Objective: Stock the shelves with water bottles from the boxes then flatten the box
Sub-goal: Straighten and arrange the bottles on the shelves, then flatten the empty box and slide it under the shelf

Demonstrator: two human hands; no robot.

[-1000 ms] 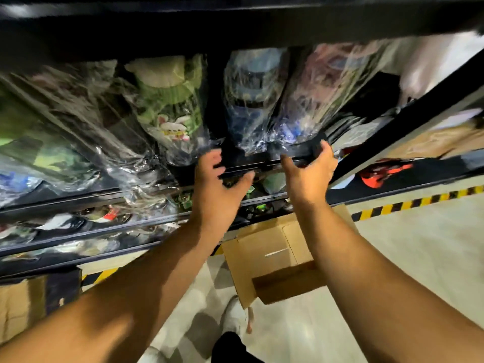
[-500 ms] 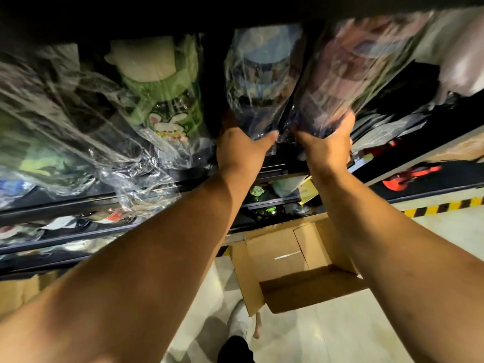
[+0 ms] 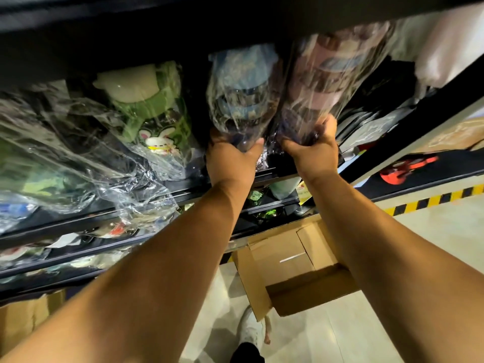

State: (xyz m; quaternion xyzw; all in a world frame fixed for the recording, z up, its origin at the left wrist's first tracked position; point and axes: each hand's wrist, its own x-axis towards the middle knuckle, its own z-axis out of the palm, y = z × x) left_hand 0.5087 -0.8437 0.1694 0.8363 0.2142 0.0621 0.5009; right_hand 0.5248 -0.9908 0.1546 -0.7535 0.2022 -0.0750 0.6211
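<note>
The left hand (image 3: 231,159) and right hand (image 3: 313,154) have their fingers (image 3: 330,125) clamped round the bases of the blue wrapped bottle (image 3: 239,95) and pinkish wrapped bottle (image 3: 332,74). Both are best pushed deep onto the shelf (image 3: 191,187) and stood upright.

Both arms outstretched side by side, left grip (image 3: 231,163) and right grip (image 3: 313,153) curled, thumbs inward.

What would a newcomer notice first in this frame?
Two bare forearms reach up the middle of the view, the left hand gripping the base of a blue wrapped bottle and the right hand gripping a pink wrapped bottle beside it. Left of them stands a green rabbit bottle in crinkled plastic. Below, an open cardboard box lies on the floor.
</note>
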